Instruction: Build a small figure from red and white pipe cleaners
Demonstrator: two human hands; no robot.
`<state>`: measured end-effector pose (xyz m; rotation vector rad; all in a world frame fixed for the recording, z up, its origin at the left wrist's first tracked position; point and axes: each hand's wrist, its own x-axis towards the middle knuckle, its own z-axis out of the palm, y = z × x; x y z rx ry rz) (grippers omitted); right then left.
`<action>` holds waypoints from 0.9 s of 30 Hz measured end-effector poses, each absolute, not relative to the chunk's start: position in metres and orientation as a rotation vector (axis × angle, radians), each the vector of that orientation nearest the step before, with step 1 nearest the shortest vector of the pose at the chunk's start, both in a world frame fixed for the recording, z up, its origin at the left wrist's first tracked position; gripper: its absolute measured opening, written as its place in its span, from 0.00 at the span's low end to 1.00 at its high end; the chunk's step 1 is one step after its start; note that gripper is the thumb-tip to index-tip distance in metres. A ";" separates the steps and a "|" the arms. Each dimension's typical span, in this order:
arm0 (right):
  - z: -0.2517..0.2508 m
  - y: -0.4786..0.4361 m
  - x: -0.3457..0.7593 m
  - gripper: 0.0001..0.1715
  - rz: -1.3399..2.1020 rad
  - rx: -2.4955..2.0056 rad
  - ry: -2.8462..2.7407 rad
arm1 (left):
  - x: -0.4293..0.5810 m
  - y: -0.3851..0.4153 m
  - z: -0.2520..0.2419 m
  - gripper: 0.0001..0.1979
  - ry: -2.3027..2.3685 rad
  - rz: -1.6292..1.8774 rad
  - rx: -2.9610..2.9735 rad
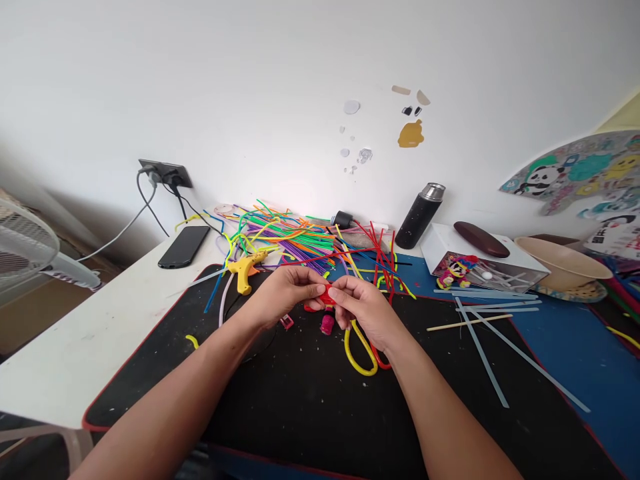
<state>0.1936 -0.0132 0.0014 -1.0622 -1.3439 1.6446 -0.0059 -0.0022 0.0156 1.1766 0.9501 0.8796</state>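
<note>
In the middle of the head view, my left hand (293,293) and my right hand (364,303) meet, thumbs and fingers pinched on a small red piece (329,295). It may be bent pipe cleaner; most of it is hidden by fingers. A magenta lump (327,325) lies just below the fingertips. Beneath my right hand, yellow and red loops (361,367) look like scissor handles. A small red-and-pink item (287,321) rests by my left wrist. Left of that hand lies a yellow hot glue gun (243,271).
Behind my hands spreads a heap of coloured pipe cleaners (295,240) against the wall. Glue sticks (483,353) lie crossed at right. A black flask (420,217), white box (520,267), small colourful figure (456,270) and bowl (565,257) stand farther back. A phone (184,247) lies left.
</note>
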 end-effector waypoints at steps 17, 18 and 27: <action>0.001 -0.015 0.186 0.20 1.484 -1.055 -1.412 | -0.001 -0.002 0.012 0.22 0.900 0.938 1.054; 0.001 -0.015 0.185 0.20 1.470 -1.056 -1.412 | -0.001 -0.001 0.011 0.23 0.894 0.945 1.026; 0.004 -0.015 0.185 0.19 1.450 -1.021 -1.399 | 0.005 -0.003 0.009 0.20 0.752 0.981 0.824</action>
